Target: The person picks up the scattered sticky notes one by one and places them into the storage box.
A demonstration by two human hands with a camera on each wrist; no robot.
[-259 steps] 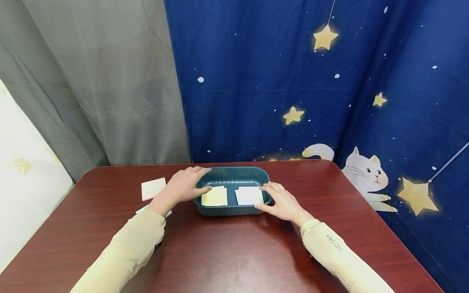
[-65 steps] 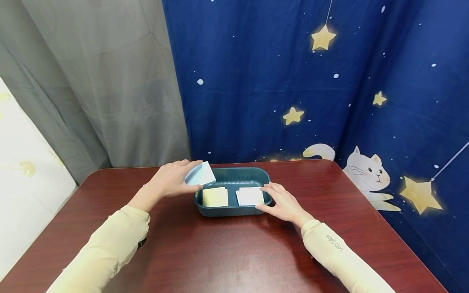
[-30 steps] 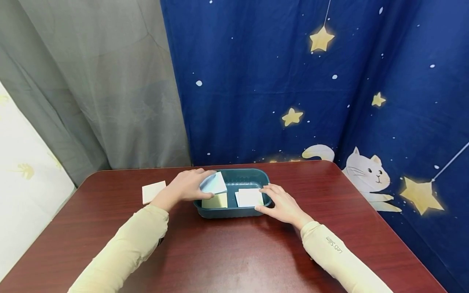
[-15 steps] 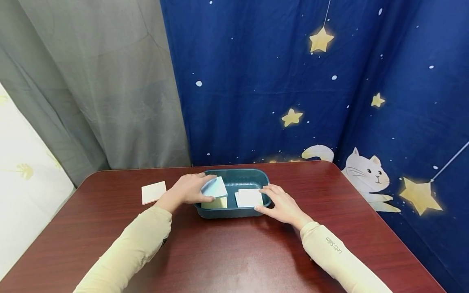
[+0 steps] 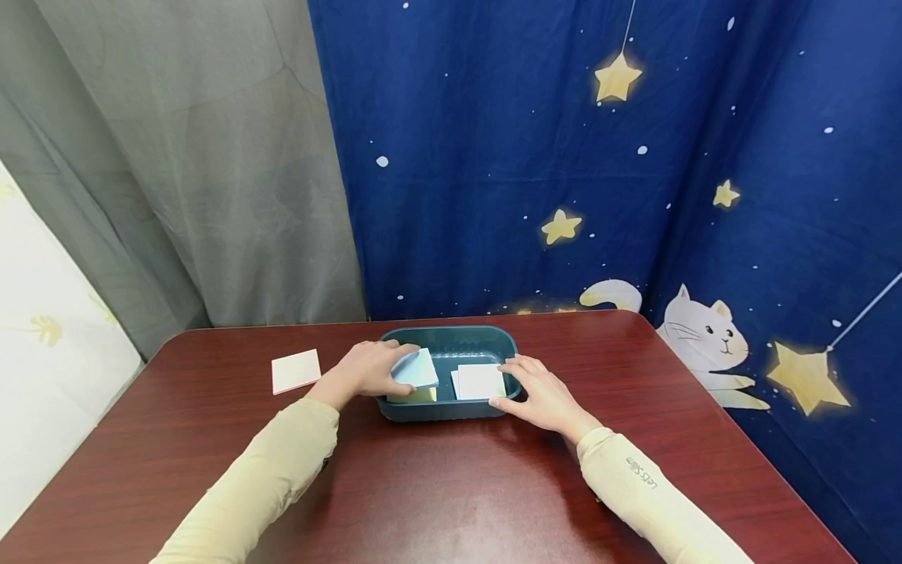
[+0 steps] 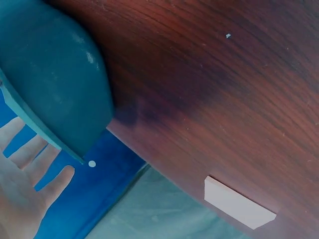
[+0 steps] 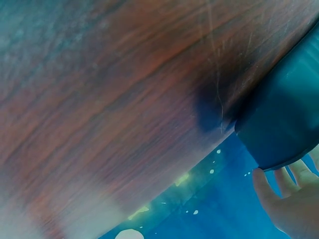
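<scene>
A dark teal plastic bin (image 5: 465,410) stands toward the table's far edge. My left hand (image 5: 368,370) reaches over its left rim and pinches a light blue sticky note pad (image 5: 417,370) between thumb and fingers. Beneath it shows a strip of a pale yellow pad (image 5: 416,396) inside the bin. White note pads (image 5: 482,381) lie in the bin's right half. My right hand (image 5: 546,394) rests at the right end, its fingers reaching over the rim. In the right wrist view its fingertips (image 7: 259,175) meet the rim; the left wrist view leaves the blue pad hidden.
A whitish pad (image 5: 295,371) with a pink edge lies on the reddish-brown table (image 5: 437,486) left of the bin, beside my left forearm. Behind the table hang a grey curtain (image 5: 211,172) and a blue star-patterned curtain (image 5: 479,157).
The light blue pad lay on the table at left; my left hand picked it up, carried it over the bin and lowered it above the yellow pad. My right hand stays at the rim.
</scene>
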